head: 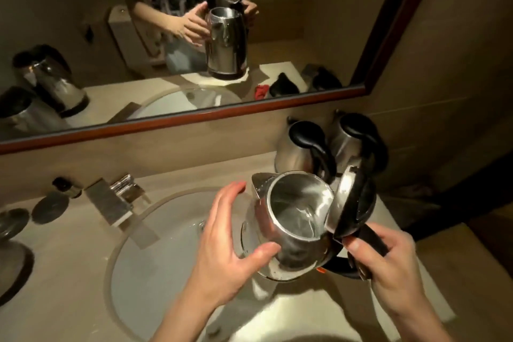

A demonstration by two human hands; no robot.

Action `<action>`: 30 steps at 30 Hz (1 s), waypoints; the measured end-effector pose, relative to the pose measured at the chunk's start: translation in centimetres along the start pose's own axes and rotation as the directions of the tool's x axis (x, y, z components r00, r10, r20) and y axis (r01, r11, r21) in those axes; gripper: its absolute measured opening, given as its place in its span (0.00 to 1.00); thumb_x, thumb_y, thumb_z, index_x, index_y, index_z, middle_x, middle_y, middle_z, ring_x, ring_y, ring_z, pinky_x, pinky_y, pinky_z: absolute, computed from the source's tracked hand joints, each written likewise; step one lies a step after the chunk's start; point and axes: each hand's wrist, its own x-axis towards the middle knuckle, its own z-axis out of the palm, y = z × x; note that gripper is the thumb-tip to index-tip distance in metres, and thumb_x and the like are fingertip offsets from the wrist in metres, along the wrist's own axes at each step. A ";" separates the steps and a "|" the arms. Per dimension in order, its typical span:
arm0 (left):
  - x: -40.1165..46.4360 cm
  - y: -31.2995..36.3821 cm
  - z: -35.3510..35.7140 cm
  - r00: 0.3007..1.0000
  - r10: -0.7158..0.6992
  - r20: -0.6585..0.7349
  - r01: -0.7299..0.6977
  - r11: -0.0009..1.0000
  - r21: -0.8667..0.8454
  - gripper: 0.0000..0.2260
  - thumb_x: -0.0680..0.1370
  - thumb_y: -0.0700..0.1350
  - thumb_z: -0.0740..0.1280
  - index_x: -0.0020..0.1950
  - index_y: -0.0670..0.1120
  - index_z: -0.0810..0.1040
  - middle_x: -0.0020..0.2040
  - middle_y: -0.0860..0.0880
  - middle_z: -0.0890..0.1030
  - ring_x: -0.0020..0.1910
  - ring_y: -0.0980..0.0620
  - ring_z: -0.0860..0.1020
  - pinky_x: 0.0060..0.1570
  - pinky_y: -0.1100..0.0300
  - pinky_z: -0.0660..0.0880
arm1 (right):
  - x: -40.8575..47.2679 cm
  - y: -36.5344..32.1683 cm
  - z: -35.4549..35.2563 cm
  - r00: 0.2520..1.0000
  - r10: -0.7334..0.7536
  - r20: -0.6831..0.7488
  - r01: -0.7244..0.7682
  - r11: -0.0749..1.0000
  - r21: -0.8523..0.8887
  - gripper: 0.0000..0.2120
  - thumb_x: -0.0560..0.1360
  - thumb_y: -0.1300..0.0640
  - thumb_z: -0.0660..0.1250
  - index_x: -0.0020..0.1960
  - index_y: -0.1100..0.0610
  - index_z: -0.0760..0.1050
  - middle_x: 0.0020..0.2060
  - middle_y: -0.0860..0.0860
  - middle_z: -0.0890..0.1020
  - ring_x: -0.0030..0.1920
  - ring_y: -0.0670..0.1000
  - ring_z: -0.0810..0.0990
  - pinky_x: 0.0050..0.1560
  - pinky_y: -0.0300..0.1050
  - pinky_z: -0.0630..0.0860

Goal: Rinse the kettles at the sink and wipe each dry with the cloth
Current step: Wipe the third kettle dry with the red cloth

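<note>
A steel kettle with its lid flipped open is held over the right side of the round sink. My right hand grips its black handle. My left hand lies against the kettle's left wall, fingers spread and thumb along the body. A pale cloth lies under the kettle on the counter's front edge. Two more steel kettles with black handles stand at the back right, one beside the other.
A square chrome tap juts over the sink from the back left. Small round items and a dark bottle sit left of it. A framed mirror spans the wall; a side wall closes the right.
</note>
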 end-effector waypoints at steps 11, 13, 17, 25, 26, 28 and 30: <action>7.4 15.2 6.2 0.602 0.665 0.442 -0.787 0.587 0.189 0.33 0.74 0.57 0.74 0.74 0.44 0.71 0.75 0.42 0.67 0.75 0.45 0.65 0.71 0.45 0.65 | -0.1 0.1 -8.8 0.987 -0.002 -0.160 -0.008 0.998 -0.066 0.24 0.59 0.42 0.73 0.31 0.66 0.78 0.22 0.52 0.74 0.25 0.44 0.70 0.26 0.37 0.64; 8.9 16.6 7.1 0.509 0.610 0.608 -0.859 0.405 0.313 0.30 0.75 0.61 0.70 0.72 0.46 0.73 0.74 0.42 0.69 0.73 0.44 0.66 0.72 0.48 0.64 | -0.1 0.3 -9.9 0.991 0.007 -0.133 -0.015 0.998 -0.059 0.17 0.63 0.49 0.78 0.30 0.62 0.78 0.21 0.51 0.73 0.24 0.42 0.70 0.26 0.33 0.64; 10.1 18.6 8.8 0.434 0.518 0.737 -0.899 0.203 0.387 0.35 0.72 0.66 0.68 0.72 0.46 0.73 0.69 0.41 0.74 0.66 0.43 0.73 0.66 0.51 0.69 | -0.4 1.0 -11.5 0.988 0.026 -0.154 -0.034 0.998 -0.054 0.18 0.63 0.47 0.78 0.29 0.61 0.78 0.21 0.50 0.72 0.24 0.42 0.69 0.26 0.34 0.64; 10.0 18.8 10.4 0.439 0.520 0.733 -0.897 0.202 0.393 0.40 0.67 0.65 0.73 0.69 0.40 0.74 0.62 0.40 0.77 0.60 0.43 0.76 0.61 0.55 0.72 | -1.2 1.2 -13.1 0.982 0.043 -0.186 -0.050 0.998 -0.032 0.26 0.58 0.41 0.75 0.28 0.65 0.73 0.22 0.50 0.70 0.24 0.43 0.68 0.26 0.35 0.63; 10.0 18.5 10.5 0.459 0.523 0.718 -0.888 0.256 0.382 0.39 0.67 0.64 0.73 0.69 0.39 0.73 0.63 0.40 0.77 0.61 0.43 0.76 0.61 0.56 0.71 | -1.2 1.2 -13.3 0.983 0.048 -0.177 -0.052 0.998 -0.019 0.25 0.58 0.42 0.75 0.27 0.63 0.72 0.22 0.50 0.69 0.24 0.43 0.68 0.26 0.35 0.64; 10.0 17.7 10.6 0.508 0.511 0.693 -0.856 0.384 0.345 0.39 0.68 0.62 0.74 0.70 0.39 0.72 0.65 0.40 0.75 0.64 0.44 0.73 0.65 0.59 0.68 | -1.1 1.1 -13.5 0.986 0.051 -0.160 -0.053 0.999 -0.009 0.23 0.59 0.42 0.75 0.27 0.60 0.72 0.22 0.49 0.69 0.24 0.44 0.67 0.26 0.35 0.64; 10.0 16.6 10.8 0.560 0.482 0.674 -0.809 0.496 0.317 0.39 0.68 0.62 0.74 0.71 0.40 0.71 0.67 0.42 0.74 0.67 0.46 0.71 0.67 0.63 0.65 | -1.0 1.2 -13.7 0.989 0.040 -0.144 -0.044 0.999 -0.020 0.23 0.60 0.42 0.75 0.27 0.60 0.71 0.22 0.48 0.69 0.24 0.45 0.67 0.26 0.36 0.63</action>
